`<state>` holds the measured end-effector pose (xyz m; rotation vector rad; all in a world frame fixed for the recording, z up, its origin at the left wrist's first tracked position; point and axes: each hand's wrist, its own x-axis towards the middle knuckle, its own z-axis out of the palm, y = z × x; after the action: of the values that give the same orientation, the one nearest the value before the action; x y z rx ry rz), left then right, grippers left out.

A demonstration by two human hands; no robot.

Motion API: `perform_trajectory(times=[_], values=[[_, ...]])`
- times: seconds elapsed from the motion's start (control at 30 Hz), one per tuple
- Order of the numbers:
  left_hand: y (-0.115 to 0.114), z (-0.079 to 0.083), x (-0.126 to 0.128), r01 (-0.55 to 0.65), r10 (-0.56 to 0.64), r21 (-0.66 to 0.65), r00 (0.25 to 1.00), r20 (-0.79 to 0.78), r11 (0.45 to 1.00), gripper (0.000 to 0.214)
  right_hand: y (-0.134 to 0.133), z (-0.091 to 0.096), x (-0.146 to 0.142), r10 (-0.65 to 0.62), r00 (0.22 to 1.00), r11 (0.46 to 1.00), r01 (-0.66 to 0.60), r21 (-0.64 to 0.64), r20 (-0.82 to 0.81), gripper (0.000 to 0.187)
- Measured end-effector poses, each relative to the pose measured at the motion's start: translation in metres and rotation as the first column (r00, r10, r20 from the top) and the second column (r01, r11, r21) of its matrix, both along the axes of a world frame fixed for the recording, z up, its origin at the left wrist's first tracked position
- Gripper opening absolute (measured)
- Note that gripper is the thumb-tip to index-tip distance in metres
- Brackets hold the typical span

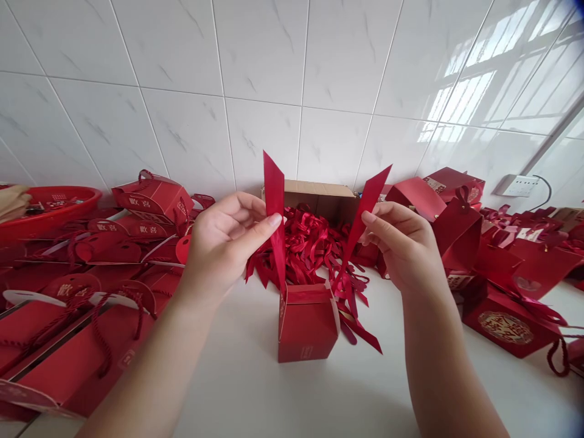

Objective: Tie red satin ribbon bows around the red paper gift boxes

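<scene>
1. While both forearms stretch in over the tabletop's (246,377) near side, the left hand (228,240) pinches one upright end of red ribbon (274,194) between thumb and fingers, and the right hand (401,240) grips another slanting end the same way, the two well apart.
2. Along the tabletop's left side, from the near corner back, lie many red boxes with cord handles (109,359), overlapping one another, some with pale lettering.
3. Between the hands and below them, a small red box (308,328) stands upright on the tabletop, well in from its left and right sides. The held ends rise from either side of its top, where a red strip lies across; whether all of it is one length, I cannot tell.
4. Toward the tabletop's right edge sits a red box with a gold emblem (506,328), more red boxes crowded behind it.
5. Behind the small box, a loose heap of red ribbons (314,243) spreads toward the tabletop's back edge, partly inside an open cardboard carton (310,187).
6. Near the back left corner is a red plastic basin (82,207).
7. Beyond the back edge rises a white tiled wall (260,55), with a socket strip (517,185) at right.
</scene>
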<state>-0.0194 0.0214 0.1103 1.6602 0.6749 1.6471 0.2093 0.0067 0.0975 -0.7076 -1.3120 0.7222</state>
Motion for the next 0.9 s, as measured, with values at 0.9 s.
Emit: perform_trajectory(times=[0.9], values=[[0.0013, -0.0033, 0.0023, 0.006, -0.006, -0.024, 1.0, 0.004, 1.0, 0.016, -0.0027, 0.0022, -0.0023, -0.09, 0.994, 0.995, 0.087, 0.049, 0.067, 0.012]])
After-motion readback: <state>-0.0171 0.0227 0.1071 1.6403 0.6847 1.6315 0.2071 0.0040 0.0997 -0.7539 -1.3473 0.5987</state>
